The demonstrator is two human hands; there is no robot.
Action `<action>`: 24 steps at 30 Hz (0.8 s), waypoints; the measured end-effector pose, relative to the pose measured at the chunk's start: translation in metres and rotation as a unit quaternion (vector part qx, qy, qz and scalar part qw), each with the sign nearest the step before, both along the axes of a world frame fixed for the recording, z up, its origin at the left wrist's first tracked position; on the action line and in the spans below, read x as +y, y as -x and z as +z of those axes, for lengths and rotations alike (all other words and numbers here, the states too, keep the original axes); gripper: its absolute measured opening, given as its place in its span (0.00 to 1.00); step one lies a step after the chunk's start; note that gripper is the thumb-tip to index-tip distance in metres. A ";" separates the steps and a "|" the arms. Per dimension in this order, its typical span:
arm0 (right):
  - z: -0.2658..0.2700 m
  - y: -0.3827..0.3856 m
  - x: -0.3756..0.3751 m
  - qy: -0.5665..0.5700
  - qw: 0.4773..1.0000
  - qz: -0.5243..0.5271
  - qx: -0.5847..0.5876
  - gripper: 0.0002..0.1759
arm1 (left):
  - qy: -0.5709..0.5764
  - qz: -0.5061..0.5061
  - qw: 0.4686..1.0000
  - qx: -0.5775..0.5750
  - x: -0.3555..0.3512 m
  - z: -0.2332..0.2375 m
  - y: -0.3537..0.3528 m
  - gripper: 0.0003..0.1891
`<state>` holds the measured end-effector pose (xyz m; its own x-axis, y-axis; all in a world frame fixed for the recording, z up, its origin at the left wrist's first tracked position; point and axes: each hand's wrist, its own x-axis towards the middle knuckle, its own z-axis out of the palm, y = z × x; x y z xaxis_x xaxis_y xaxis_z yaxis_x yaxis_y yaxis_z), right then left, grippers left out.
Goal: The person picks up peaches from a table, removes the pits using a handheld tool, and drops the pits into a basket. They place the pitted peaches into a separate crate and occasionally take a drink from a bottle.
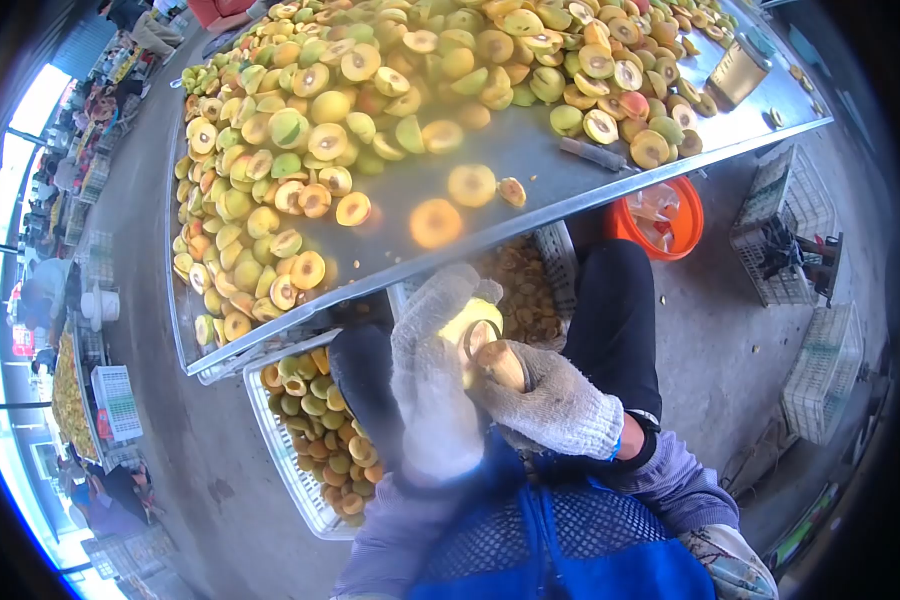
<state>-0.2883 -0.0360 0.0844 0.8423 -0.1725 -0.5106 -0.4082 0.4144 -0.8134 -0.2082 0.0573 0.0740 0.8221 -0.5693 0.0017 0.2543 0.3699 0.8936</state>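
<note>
In front of my lap, my left hand (433, 370), in a grey-white knit glove, is closed around a yellow-green peach half (473, 318), cut side toward the right. My gloved right hand (558, 402) grips a pitting tool (502, 366) by its short wooden handle. The tool's curved metal loop is at the cut face of the peach half. Whether a stone is still inside the half cannot be made out. Just beyond my hands, many peach halves (327, 142) are heaped on a metal table (390, 245), several with stones showing.
A white basket (270, 440) of peach halves stands by my left leg. Under the table edge is a crate (558, 258) of brown pits. An orange bucket (692, 225), stacked crates (820, 375), a knife-like tool (592, 153) and a gold container (738, 70) lie right.
</note>
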 end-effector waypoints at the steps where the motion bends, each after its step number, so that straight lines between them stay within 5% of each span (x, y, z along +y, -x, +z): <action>1: 0.002 0.002 -0.002 -0.060 0.998 0.002 0.002 0.11 | -0.006 0.002 0.996 -0.087 0.001 -0.004 -0.001 0.21; 3: 0.006 0.004 -0.011 -0.178 0.984 0.006 0.004 0.10 | -0.015 0.006 0.965 -0.260 0.000 -0.022 -0.009 0.21; 6: 0.001 0.010 -0.023 -0.192 0.979 0.068 0.016 0.12 | -0.011 0.036 0.902 -0.429 -0.002 -0.037 -0.015 0.20; 13: -0.009 0.015 -0.028 -0.184 0.980 0.072 -0.009 0.14 | -0.060 -0.028 0.865 -0.497 -0.004 -0.028 -0.029 0.20; 16: -0.017 0.018 -0.032 -0.158 0.983 0.088 -0.003 0.14 | -0.080 -0.004 0.783 -0.617 -0.010 -0.024 -0.034 0.17; 19: -0.007 0.009 -0.031 -0.122 0.991 0.061 0.010 0.13 | -0.105 -0.073 0.875 -0.466 -0.017 -0.014 -0.037 0.16; 24: -0.025 0.008 -0.033 -0.160 0.986 0.047 0.016 0.16 | -0.144 -0.116 0.874 -0.449 -0.021 0.000 -0.040 0.15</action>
